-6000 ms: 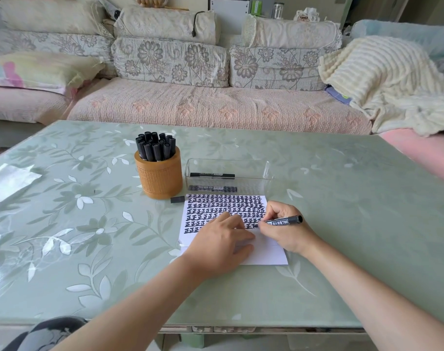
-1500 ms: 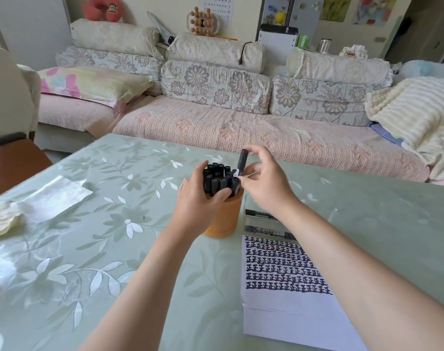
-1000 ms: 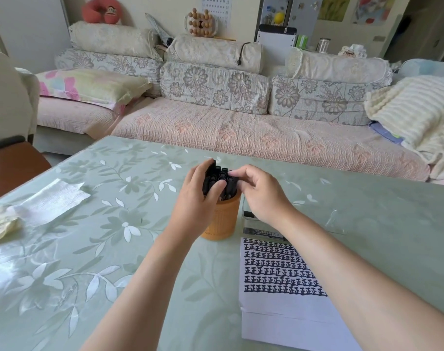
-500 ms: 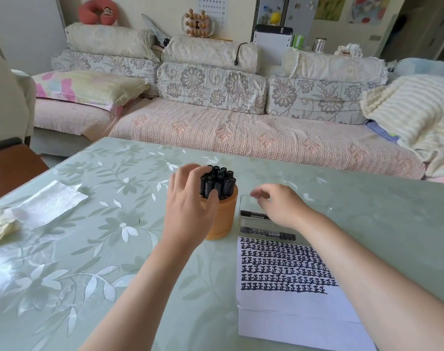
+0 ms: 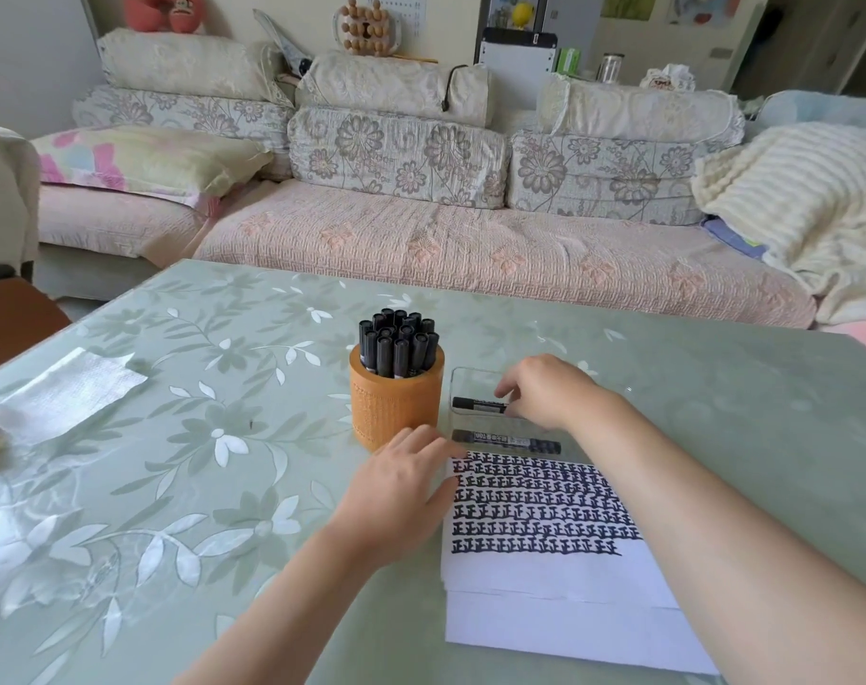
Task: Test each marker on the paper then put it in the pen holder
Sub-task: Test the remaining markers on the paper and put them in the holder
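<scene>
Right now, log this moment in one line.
right hand: pinching far marker in tray | left hand: flat on paper corner

On the counter (image 5: 718, 398) the pen holder (image 5: 396, 412) stands left of the tray (image 5: 456, 378), with markers (image 5: 396, 338) upright in it. In the tray the far marker (image 5: 475, 403) lies behind the near marker (image 5: 505, 439). The paper (image 5: 544, 575) lies just before the tray. A sofa (image 5: 470, 249) stands behind the counter.

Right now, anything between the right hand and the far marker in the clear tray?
Nothing visible. The right hand is over the open top of the clear tray, fingertips at the end of the far marker. The second marker lies nearer the paper, off that path.
</scene>
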